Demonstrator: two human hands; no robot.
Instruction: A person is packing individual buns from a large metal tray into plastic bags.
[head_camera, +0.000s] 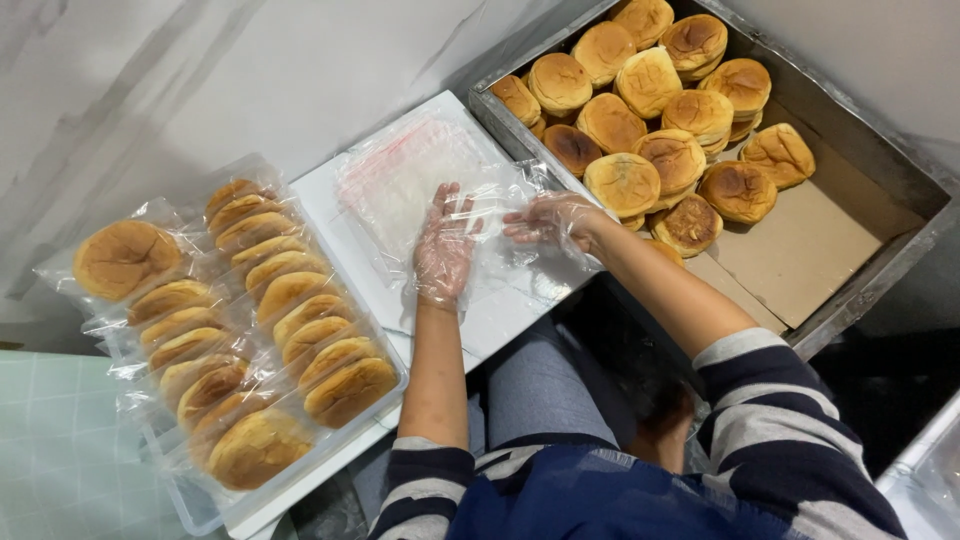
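Observation:
Both my hands wear thin clear plastic gloves. My left hand (443, 245) lies flat with fingers spread on a stack of clear plastic bags (405, 175) that rests on a white board (335, 215). My right hand (552, 220) reaches in from the right and touches the edge of a bag on the same stack, fingers pinched on the film. A metal tray (900, 170) lined with brown cardboard holds several round golden buns (640, 120) just beyond my right hand.
At the left, a clear plastic tub (205, 515) holds several buns in plastic bags (300, 330), standing in rows. One bagged bun (122, 258) lies flat at the far left. A grey-white marbled surface lies behind. My knees are below the board.

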